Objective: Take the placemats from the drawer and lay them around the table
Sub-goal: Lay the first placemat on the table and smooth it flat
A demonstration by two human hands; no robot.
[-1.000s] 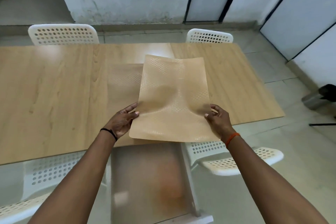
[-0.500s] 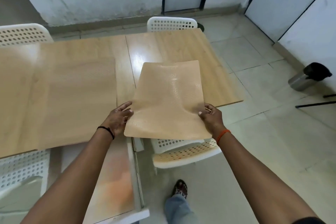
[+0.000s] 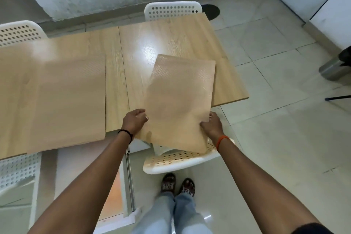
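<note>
Both hands hold one tan placemat at centre frame; the left hand pinches its left edge, thumb on top, and the right hand grips the right edge with fingers curled under, so those fingertips are hidden. The mat tilts, its far end over the tabletop and its near corner hanging past the edge above a white chair; whether the far end touches the wood is hard to tell. A second mat lies flat on the tabletop at the left of the frame, nearly the same colour as the wood, its left side blurred and hard to make out; its near edge overhangs the tabletop a little. Below it, lower left of centre, an open drawer shows only a narrow strip, mostly covered by the left forearm; what it contains cannot be seen. Two more white chairs stand at the top, one at upper centre and one cut off at upper left; a metal bin is cut by the right edge. Sandalled feet show at the bottom.
</note>
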